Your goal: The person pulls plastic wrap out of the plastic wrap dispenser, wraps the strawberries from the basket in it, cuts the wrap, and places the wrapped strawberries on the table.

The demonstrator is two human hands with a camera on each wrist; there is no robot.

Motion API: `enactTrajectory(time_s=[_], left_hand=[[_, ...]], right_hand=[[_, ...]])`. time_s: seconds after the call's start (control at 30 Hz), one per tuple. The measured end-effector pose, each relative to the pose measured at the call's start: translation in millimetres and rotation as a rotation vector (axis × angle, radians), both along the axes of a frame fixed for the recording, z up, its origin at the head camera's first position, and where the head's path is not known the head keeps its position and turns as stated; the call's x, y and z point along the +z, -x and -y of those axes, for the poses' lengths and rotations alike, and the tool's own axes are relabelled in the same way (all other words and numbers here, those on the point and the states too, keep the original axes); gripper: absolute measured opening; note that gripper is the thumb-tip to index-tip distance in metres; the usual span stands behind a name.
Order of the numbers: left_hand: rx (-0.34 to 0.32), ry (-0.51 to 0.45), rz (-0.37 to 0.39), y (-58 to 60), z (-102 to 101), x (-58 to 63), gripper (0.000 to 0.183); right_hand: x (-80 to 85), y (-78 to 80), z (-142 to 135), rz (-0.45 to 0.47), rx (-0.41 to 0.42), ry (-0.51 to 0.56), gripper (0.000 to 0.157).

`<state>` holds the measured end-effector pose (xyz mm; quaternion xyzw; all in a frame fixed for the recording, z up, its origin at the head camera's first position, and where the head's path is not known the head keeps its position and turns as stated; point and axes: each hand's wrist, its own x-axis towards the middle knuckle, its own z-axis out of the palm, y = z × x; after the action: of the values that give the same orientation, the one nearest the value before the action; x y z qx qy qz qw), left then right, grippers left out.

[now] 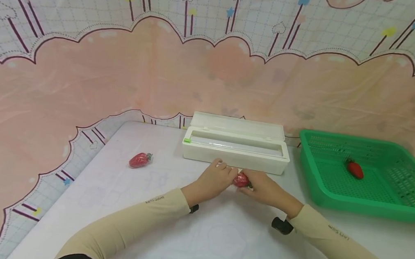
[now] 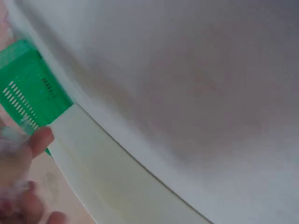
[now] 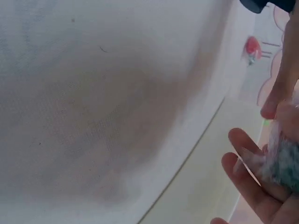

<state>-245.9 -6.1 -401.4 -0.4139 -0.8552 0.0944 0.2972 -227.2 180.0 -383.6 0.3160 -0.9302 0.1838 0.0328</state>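
Between both hands, just in front of the white box, is a red strawberry (image 1: 241, 180) with clear plastic film around it. My left hand (image 1: 215, 180) grips its left side with curled fingers. On the other side, my right hand (image 1: 265, 190) holds it between thumb and fingers. Crumpled clear film (image 3: 275, 163) and green leaves show against the right fingers in the right wrist view. The left wrist view catches only part of the left hand (image 2: 28, 172), blurred, with film at the frame edge.
Behind the hands stands a white cling film box (image 1: 234, 158), its lid (image 1: 237, 125) raised. Another strawberry (image 1: 140, 160), shiny as if wrapped, lies at the left on the white table (image 1: 168, 241). A green basket (image 1: 367, 207) at the right holds one strawberry (image 1: 355, 169).
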Motion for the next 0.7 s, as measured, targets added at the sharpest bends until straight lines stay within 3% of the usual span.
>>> enactTrajectory(time_s=[0.1,0.17,0.23,0.3,0.4,0.47,0.57,0.63,0.7], left_hand=[[0.046,-0.003,0.246,-1.9,0,4.6,0.033],[0.08,-0.004,0.351,-1.8,0,5.7,0.038],[0.098,0.02,0.363,-1.0,0,5.6,0.035],[0.107,0.061,0.306,-0.5,-1,4.8,0.032],[0.116,0.111,0.209,-0.9,-1,4.3,0.031],[0.124,0.118,0.205,-1.4,-1,4.6,0.031],[0.126,0.087,0.313,-1.7,-1,5.8,0.038],[0.12,0.061,0.395,-1.8,-2,7.1,0.042],[0.111,0.052,0.425,-1.8,-2,7.6,0.046]], right_hand=[[-3.6,0.2,2,-0.085,-0.004,-0.076,0.031],[-6.5,-0.6,3,-0.189,-0.012,-0.157,0.037],[-9.0,-1.7,4,-0.289,-0.017,-0.238,0.046],[-10.7,-1.8,5,-0.38,-0.005,-0.289,0.048],[-12.7,0.2,4,-0.535,0.023,-0.362,0.041],[-13.8,2.2,2,-0.648,0.043,-0.399,0.032],[-15.9,5.1,0,-0.77,0.059,-0.433,0.029],[-17.2,6.1,-2,-0.788,0.058,-0.432,0.029],[-18.1,6.5,-3,-0.757,0.045,-0.415,0.033]])
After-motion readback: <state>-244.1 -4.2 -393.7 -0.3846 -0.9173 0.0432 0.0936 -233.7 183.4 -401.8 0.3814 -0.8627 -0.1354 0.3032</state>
